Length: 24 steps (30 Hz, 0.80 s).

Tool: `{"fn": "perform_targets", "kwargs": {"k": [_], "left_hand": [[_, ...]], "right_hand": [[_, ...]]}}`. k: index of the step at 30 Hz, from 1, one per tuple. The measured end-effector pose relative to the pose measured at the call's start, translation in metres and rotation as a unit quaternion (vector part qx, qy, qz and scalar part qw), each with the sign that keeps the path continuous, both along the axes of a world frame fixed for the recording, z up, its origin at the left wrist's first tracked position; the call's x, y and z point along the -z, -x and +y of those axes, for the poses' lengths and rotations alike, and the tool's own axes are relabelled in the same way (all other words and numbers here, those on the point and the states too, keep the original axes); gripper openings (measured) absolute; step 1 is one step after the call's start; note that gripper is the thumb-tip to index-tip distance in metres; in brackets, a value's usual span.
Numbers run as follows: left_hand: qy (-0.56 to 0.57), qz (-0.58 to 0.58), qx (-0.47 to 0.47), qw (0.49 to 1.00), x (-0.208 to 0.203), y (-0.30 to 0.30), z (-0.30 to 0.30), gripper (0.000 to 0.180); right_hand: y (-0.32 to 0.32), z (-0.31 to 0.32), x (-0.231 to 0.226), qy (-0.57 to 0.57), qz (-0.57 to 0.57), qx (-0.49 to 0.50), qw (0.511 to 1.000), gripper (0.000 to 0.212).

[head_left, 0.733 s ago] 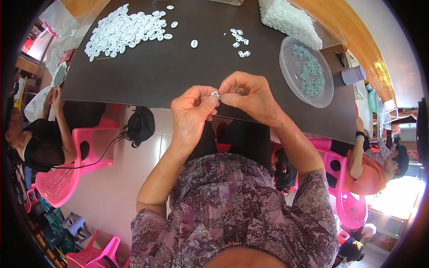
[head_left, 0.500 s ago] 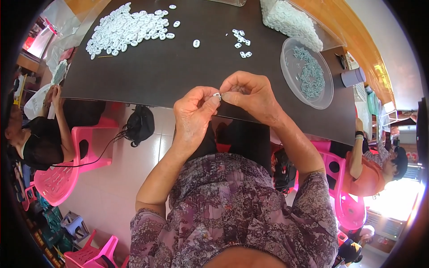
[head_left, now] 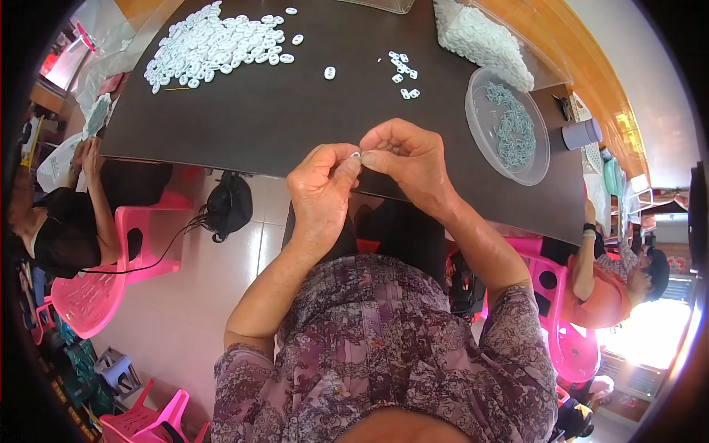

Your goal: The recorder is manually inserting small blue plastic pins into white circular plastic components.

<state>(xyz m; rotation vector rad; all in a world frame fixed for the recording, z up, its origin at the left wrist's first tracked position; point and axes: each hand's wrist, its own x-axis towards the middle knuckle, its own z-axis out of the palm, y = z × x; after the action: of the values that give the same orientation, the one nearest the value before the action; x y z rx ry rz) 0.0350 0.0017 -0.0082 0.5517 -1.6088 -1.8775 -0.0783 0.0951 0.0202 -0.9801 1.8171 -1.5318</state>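
My left hand (head_left: 321, 193) and my right hand (head_left: 408, 164) meet over the near edge of a dark table (head_left: 258, 125). Both pinch one small white plastic piece (head_left: 356, 156) between thumb and fingertips. A big heap of white oval pieces (head_left: 210, 44) lies at the table's far left. A few loose white pieces (head_left: 403, 74) lie in the middle. A clear round bowl (head_left: 508, 125) with several pale green-grey parts stands to the right of my hands.
A bag of white parts (head_left: 480, 37) lies at the far right. A grey cup (head_left: 582, 134) stands past the bowl. One person sits on a pink chair (head_left: 96, 284) at left, another sits at right (head_left: 613, 284). A black bag (head_left: 227, 207) hangs under the table.
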Motion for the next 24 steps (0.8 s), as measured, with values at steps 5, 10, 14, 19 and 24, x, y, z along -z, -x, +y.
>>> {"fn": "perform_targets", "kwargs": {"k": [5, 10, 14, 19, 24], "left_hand": [[0.003, 0.002, -0.003, 1.000, 0.000, -0.001, -0.002, 0.008], [0.073, -0.013, -0.032, 0.997, 0.003, -0.001, 0.000, 0.010], [0.072, -0.004, -0.066, 0.995, 0.003, -0.001, -0.001, 0.010], [0.016, -0.001, -0.059, 0.998, 0.007, -0.002, -0.006, 0.010], [0.041, -0.004, -0.047, 0.998, 0.012, -0.003, -0.007, 0.012]], "right_hand": [[-0.005, -0.004, 0.001, 0.028, 0.000, 0.001, 1.000, 0.007], [-0.005, -0.007, 0.013, -0.011, 0.155, 0.031, 0.987, 0.006], [-0.008, -0.011, 0.011, -0.009, 0.148, 0.035, 0.988, 0.008], [-0.005, -0.013, 0.007, -0.013, 0.042, 0.016, 0.999, 0.009], [-0.004, -0.015, 0.010, -0.017, 0.053, 0.003, 0.998, 0.008]]}}
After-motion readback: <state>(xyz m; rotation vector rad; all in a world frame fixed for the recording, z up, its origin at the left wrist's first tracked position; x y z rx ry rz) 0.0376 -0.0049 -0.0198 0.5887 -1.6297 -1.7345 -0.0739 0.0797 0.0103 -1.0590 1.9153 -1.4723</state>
